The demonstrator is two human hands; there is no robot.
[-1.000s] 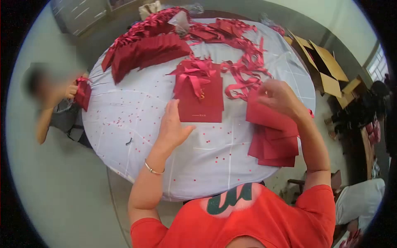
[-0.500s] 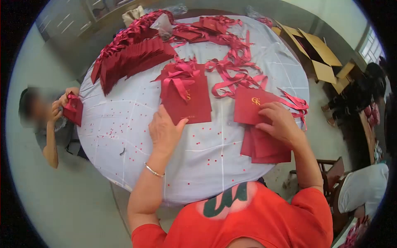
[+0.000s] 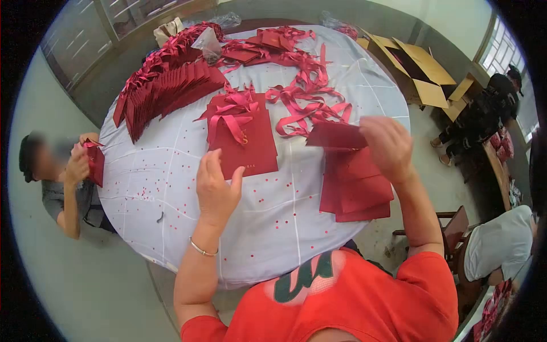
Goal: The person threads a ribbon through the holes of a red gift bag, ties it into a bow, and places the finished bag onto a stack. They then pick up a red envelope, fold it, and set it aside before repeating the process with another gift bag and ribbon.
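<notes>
One red bag (image 3: 336, 135) is grasped by the right hand (image 3: 388, 147) above the bag stack (image 3: 359, 191) on the right of the counter (image 3: 273, 251), while the left hand (image 3: 216, 185) is held open by the ribboned bags (image 3: 250, 145).

2 bent arms (image 3: 196, 279), left hand (image 3: 216, 185) loosely open, right hand (image 3: 388, 145) higher
</notes>
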